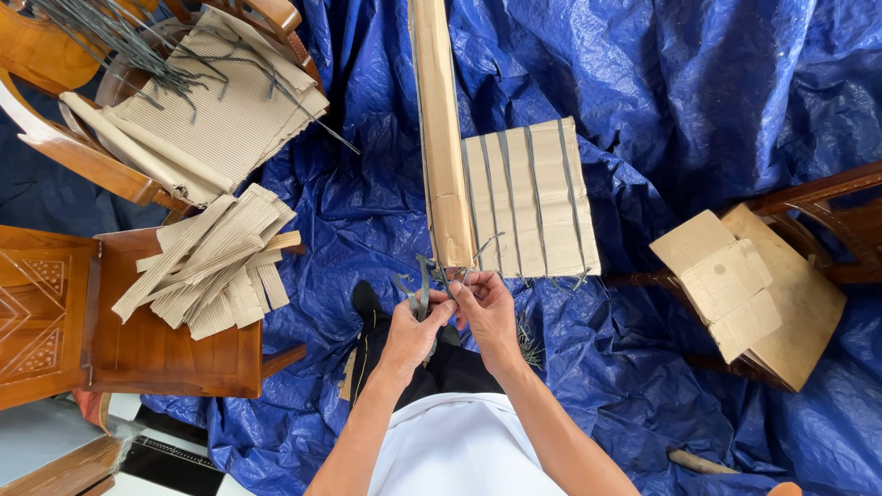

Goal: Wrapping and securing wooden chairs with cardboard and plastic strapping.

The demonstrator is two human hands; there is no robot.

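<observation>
a tarp (698, 92) covers the floor. in the middle a long cardboard strip (439, 129) runs away from the person, a strapped cardboard panel (542, 197) touching its right side. both hands meet at the strip's near end, left hand (415, 332) beside right hand (485, 312). left, a pile of cardboard strips (216, 266) lies on a wooden seat (175, 354); behind it, corrugated sheets (216, 115) on a chair. far right, folded cardboard pieces (749, 294).
</observation>
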